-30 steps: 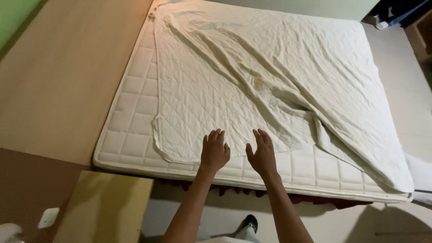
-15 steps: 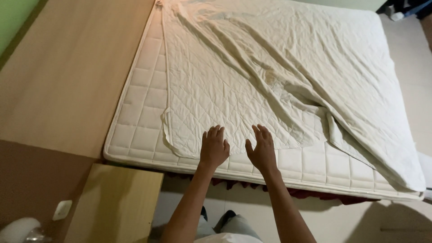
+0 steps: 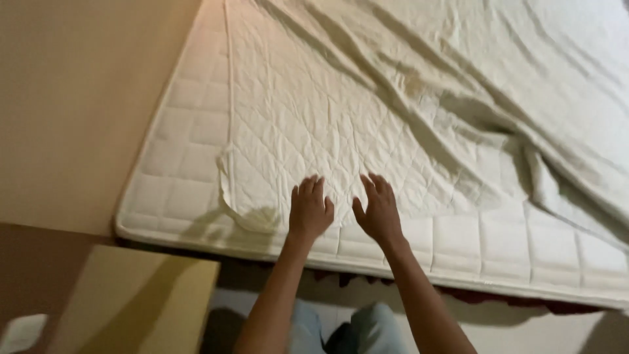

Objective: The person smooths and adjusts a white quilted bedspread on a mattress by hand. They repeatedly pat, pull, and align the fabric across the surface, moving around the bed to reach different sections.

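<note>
Two hands lie flat on the near edge of a cream quilted bed pad (image 3: 393,118), spread over a white mattress (image 3: 190,170). The left hand (image 3: 309,210) and the right hand (image 3: 377,211) rest side by side, palms down, fingers spread and released, pressing the fabric and gripping nothing.

Judging by how the cloth lies, the spreading looks about half done. The pad covers most of the mattress, and under the hands and up the left part it sits fairly flat. Its near-left corner (image 3: 239,203) is curled and falls short of the mattress corner, leaving a bare strip of mattress along the left side and the near edge. To the right, long diagonal folds (image 3: 485,124) bunch up and run toward the far side, so that part is yet to be pulled straight and squared to the edges.

Beside the bed stand a tan wall panel (image 3: 78,105) and a pale wooden bedside top (image 3: 131,301).
</note>
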